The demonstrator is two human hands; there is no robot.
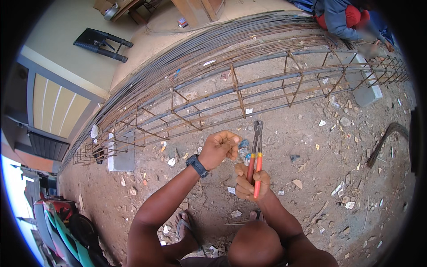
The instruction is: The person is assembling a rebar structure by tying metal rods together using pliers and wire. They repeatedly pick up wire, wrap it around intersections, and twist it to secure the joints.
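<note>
One long pile of loose rods [195, 40] is arching across the top of the frame, and one steel bar cage [238, 91] is running below it. One motorbike [66, 236] is standing at the lower left, and one co-worker [340, 20] is crouching at the upper right. Two concrete blocks, one at left [122, 158] and one at right [367, 95], are lying beneath the cage. One bent bundle of wire [389, 135] is resting at the right edge.

Two bare hands are working near the centre. The right hand [250, 192] is closing its grip around one pair of pincers [258, 147], just right of centre, heads pointing up, handles nearly together. The left hand [220, 149] is curling its fingers toward the thumb; whether its grip is holding anything thin, I cannot tell. One watch [197, 165] is circling the left wrist.

The pincers are probably feeling stiff, fairly heavy toward the metal head and hard to break; the red-orange handles [258, 178] are offering the surest hold, low down.
</note>
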